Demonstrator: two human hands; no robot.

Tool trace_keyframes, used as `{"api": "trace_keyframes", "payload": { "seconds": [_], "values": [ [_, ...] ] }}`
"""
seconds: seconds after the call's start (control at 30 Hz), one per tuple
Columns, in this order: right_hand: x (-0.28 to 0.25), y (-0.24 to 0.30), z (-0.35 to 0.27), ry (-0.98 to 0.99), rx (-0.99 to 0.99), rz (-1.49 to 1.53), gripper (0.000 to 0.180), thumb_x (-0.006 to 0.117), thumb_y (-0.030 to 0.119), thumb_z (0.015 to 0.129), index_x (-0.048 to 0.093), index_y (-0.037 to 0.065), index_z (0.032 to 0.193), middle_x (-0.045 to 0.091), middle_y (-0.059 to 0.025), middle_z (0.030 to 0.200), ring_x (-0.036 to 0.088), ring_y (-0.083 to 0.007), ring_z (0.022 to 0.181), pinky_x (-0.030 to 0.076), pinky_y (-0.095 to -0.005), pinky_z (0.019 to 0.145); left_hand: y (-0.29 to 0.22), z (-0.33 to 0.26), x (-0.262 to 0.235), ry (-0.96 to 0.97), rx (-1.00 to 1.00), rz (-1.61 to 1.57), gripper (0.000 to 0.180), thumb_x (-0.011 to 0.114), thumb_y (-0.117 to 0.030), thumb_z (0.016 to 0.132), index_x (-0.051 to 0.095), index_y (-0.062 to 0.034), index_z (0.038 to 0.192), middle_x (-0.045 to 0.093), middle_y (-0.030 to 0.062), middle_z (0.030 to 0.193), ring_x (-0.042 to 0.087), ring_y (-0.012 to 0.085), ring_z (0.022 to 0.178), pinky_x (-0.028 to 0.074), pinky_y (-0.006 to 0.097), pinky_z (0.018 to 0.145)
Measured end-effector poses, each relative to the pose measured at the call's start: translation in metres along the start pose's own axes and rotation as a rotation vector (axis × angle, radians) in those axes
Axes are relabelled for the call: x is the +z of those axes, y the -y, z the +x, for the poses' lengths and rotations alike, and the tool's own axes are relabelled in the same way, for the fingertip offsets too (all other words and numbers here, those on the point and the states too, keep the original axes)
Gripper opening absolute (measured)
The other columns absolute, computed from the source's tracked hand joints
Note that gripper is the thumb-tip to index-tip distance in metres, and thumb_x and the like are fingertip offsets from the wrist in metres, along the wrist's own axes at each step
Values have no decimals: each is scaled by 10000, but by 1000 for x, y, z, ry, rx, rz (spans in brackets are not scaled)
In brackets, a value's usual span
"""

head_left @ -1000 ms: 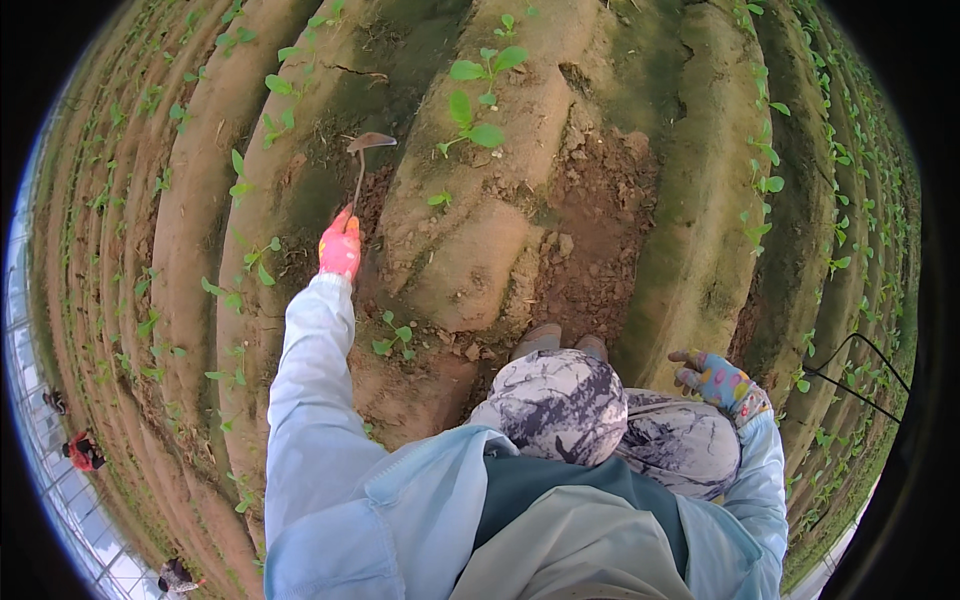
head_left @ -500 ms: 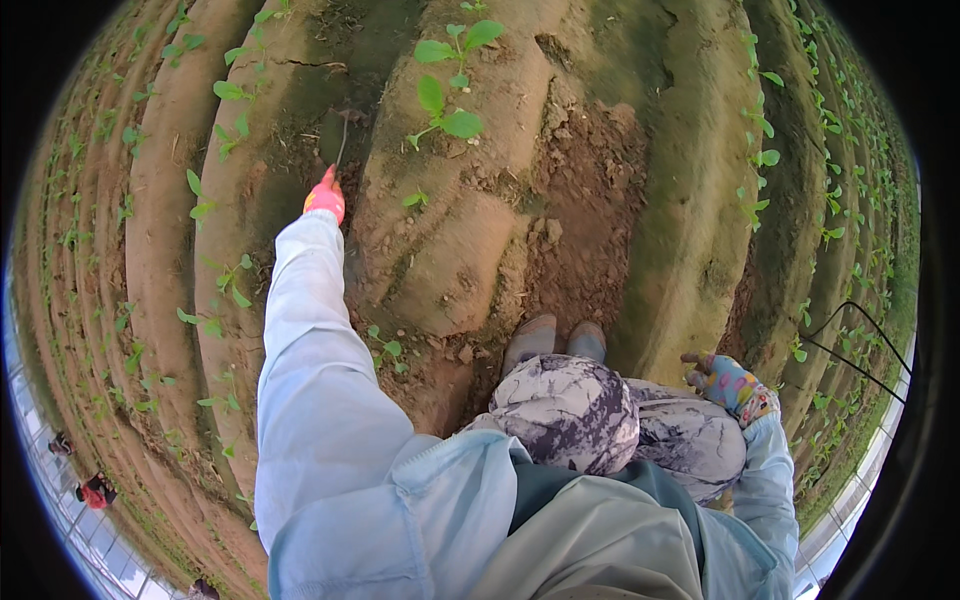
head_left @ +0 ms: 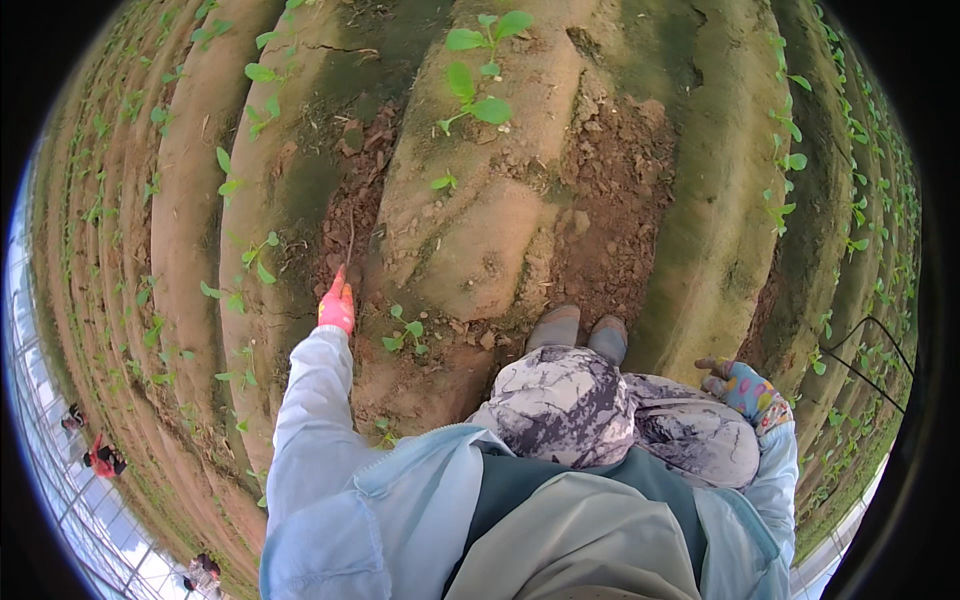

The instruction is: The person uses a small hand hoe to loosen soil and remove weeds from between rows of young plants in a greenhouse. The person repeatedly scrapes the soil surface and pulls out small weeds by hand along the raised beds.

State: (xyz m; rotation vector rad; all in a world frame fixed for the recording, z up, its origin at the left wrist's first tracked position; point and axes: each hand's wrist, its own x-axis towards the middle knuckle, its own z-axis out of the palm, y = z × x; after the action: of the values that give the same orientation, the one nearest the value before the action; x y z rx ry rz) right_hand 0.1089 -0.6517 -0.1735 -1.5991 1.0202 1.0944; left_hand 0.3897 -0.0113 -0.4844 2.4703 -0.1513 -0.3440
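Grasping hand hoe (head_left: 351, 238) by thin shaft in pink-gloved left hand (head_left: 338, 305), at loosened soil (head_left: 370, 165) in furrow (head_left: 395, 50). Keeping patterned-gloved right hand (head_left: 750, 395) just beside black-and-white trousers (head_left: 570, 405), with fingers part-curled; cannot tell if gripping. Hemming furrow closely: left ridge (head_left: 250, 330), right ridge (head_left: 490, 255), both with seedlings (head_left: 491, 110). Open room ahead along furrow. Wearing grey boots (head_left: 556, 328) near second dug patch (head_left: 615, 205). Hard to make out: hoe blade against brown soil. Cut off at fisheye rim: outer rows (head_left: 110, 260). Small and blurry, lower left: distant people (head_left: 102, 460).
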Motion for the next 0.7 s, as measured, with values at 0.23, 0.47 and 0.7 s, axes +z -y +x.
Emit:
{"api": "trace_keyframes", "payload": {
  "seconds": [0.23,0.47,0.7],
  "values": [
    [-8,7,1,-20,-62,-149,451,549,164,957,500,12,1379,661,-108,991,613,-183,889,493,-312,805,-74,49,1,-13,-249,17,464,479,-194,1012,427,-258,1468,671,156,939,579,187,688,483,317,690],
    [-15,-23,7,-57,-21,-123,447,559,192,971,502,41,1388,651,-77,989,587,-157,867,489,-304,786,-60,249,61,-26,19,-180,395,491,-200,1011,521,-182,1404,599,101,747,500,166,602,437,319,602],
    [-12,-41,1,-89,1,150,441,602,180,953,522,52,1367,644,-82,1021,593,-167,910,482,-306,809,0,200,53,51,-79,288,430,465,-170,983,500,-256,1403,600,182,776,615,272,710,481,376,695]
  ]
}}
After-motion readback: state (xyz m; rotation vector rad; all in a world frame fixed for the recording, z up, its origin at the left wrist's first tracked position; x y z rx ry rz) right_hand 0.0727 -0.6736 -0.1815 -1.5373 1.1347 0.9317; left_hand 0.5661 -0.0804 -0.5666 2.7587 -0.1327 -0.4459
